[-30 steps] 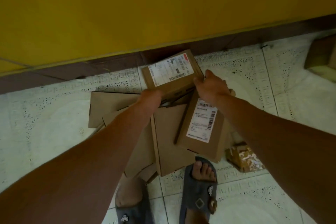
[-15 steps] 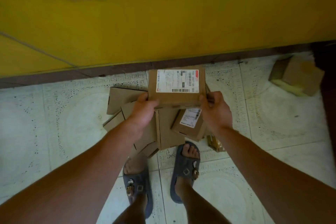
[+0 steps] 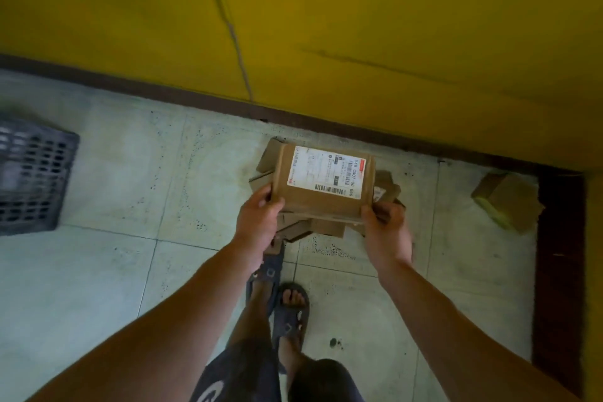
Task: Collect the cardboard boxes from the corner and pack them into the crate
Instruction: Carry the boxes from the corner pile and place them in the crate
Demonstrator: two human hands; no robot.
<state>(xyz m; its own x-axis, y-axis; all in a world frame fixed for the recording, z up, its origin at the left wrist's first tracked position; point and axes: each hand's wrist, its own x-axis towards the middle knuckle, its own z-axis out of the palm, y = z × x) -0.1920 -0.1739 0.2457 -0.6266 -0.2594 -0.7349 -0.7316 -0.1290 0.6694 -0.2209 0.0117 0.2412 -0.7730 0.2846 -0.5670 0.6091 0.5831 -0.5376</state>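
Observation:
I hold a brown cardboard box with a white shipping label above the floor. My left hand grips its left side and my right hand grips its lower right corner. Below it, partly hidden by it, lies a pile of flattened cardboard boxes on the tiles near the wall. One more cardboard box sits alone in the corner at the right. A dark slatted plastic crate stands on the floor at the far left, blurred.
A yellow wall with a dark skirting board runs along the back and turns at the right. The floor is pale patterned tile. My feet in grey sandals stand just behind the pile.
I have lifted the labelled box up off the pile with both hands. My view has swung left and risen, and the crate has come into sight at the left.

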